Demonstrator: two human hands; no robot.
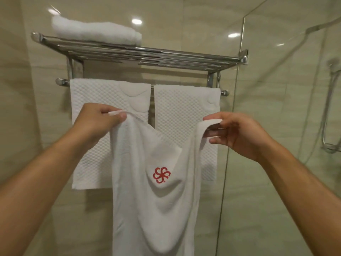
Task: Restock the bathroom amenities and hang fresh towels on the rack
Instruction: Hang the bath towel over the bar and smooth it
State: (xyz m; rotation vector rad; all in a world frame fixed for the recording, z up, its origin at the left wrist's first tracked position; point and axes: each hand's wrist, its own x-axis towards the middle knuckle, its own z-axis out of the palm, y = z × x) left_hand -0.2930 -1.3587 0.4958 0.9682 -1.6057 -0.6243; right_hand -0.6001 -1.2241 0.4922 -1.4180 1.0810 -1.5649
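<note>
Head view: both hands' fingers pinched on a logo towel, in front of two hung towels.

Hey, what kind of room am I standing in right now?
Most likely a hotel bathroom: a wall-mounted chrome towel rack with white towels draped over its bar, a glass shower screen with a shower hose behind it, and a logo towel held in both hands.

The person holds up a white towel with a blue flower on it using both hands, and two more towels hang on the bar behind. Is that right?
Almost. The flower logo on the held towel is red, not blue, as the head view shows. Both the left hand and right hand do grip it, and two towels hang behind.
</note>
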